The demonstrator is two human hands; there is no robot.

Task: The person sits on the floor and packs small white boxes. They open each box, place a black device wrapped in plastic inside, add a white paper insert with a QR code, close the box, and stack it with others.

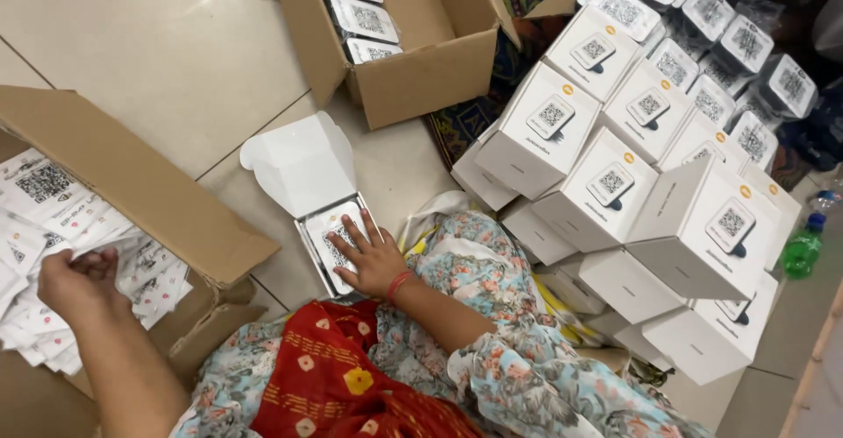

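Your right hand [373, 260] lies flat, fingers spread and released, pressing on the wrapped device in the open white box [334, 245] on the floor by your knee. Your left hand [77, 282] curls loosely into the paper leaflets [53, 227] (thin, limp, slippery); pinch one by its edge. The box is probably light, stiff card, best taken by its sides

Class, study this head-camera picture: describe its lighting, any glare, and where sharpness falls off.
Head view: light is soft and even, with a pale sheen on the floor tiles at upper left; the right hand on the open white box is fairly sharp; the left hand among the paper leaflets is slightly soft; the stacked white boxes look tilted near the frame edge.
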